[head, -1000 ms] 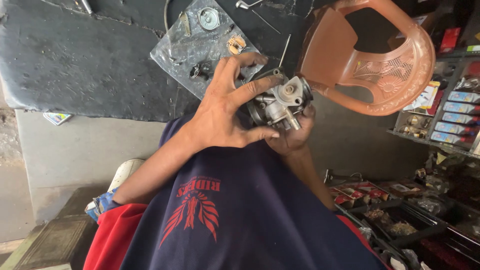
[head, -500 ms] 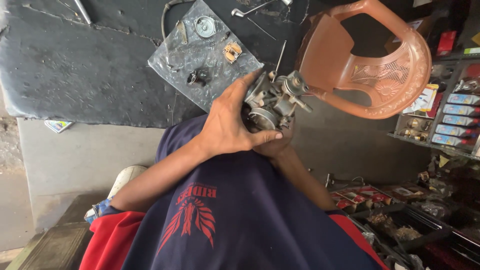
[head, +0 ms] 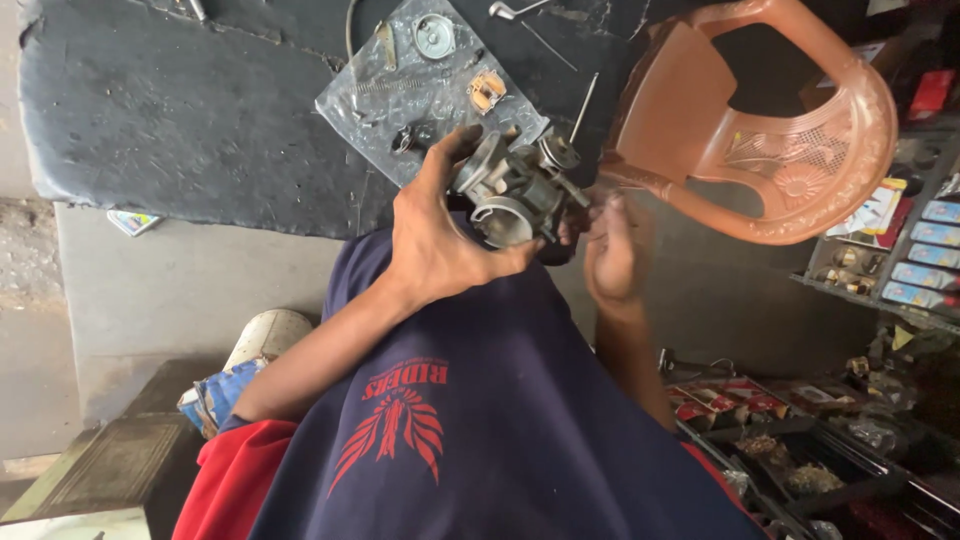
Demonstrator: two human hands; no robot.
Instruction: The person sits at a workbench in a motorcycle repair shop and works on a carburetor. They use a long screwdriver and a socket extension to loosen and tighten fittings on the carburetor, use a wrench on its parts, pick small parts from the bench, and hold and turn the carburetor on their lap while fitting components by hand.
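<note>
My left hand (head: 430,235) grips a grey metal carburetor (head: 515,190) in front of my chest, fingers over its top and thumb under its round opening. My right hand (head: 612,255) is just to its right and blurred. Its fingertips reach the carburetor's right end, but I cannot tell whether they grip it. I wear a navy shirt with a red print (head: 400,420).
A clear plastic sheet (head: 365,110) with small carburetor parts lies on a dark slab (head: 160,110) beyond my hands. Thin metal rods (head: 583,105) lie beside it. An orange-brown plastic chair (head: 780,130) stands to the right. Shelves of boxes (head: 915,260) and trays of parts (head: 790,450) fill the right side.
My left hand went from spread over the carburetor to closed around it and turned it. My right hand came out from under it to its right side.
</note>
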